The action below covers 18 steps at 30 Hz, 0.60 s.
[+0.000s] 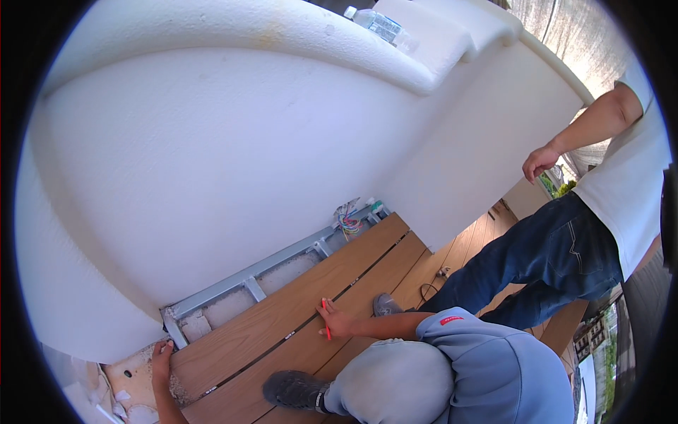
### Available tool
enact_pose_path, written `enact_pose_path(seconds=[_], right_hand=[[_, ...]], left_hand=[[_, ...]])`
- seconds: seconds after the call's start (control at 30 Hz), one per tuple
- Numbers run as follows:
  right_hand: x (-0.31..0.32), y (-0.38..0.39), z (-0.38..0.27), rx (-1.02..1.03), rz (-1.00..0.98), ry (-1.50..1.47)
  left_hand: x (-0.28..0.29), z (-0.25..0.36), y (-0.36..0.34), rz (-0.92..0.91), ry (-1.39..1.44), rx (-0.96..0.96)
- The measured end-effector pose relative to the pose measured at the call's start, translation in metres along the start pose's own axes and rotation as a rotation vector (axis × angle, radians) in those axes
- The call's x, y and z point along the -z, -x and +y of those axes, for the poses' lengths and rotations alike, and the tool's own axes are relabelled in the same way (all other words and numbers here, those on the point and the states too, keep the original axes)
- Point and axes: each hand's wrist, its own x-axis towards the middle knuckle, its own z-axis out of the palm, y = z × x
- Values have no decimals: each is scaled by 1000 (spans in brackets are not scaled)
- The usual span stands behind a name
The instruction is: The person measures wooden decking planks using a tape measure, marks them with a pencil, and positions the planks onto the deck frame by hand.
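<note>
My right hand (333,321) lies on a brown wooden deck board (282,318) and holds a red pencil (325,316), tip on the wood. My left hand (162,355) reaches in from the lower edge, its fingers curled over the near end of that board beside a grey metal frame (247,279). A second board (311,353) lies next to the first, with a dark gap between them. My grey trouser knee (395,385), dark shoe (293,390) and blue sleeve (487,353) fill the lower middle.
A curved white plaster wall (212,155) rises behind the frame, with a plastic water bottle (378,25) on its ledge. Coloured wires (347,222) stick out at the frame's far end. Another person in a white shirt and jeans (558,254) stands at right, hand (540,161) on the wall.
</note>
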Motion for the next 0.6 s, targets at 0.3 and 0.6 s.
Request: enact_pose_path(seconds=[0.3, 0.6], right_hand=[[2, 0, 2, 27, 2, 54], [3, 8, 6, 22, -29, 104]], left_hand=[[-3, 26, 12, 18, -134, 97], [-22, 43, 21, 6, -210, 83]])
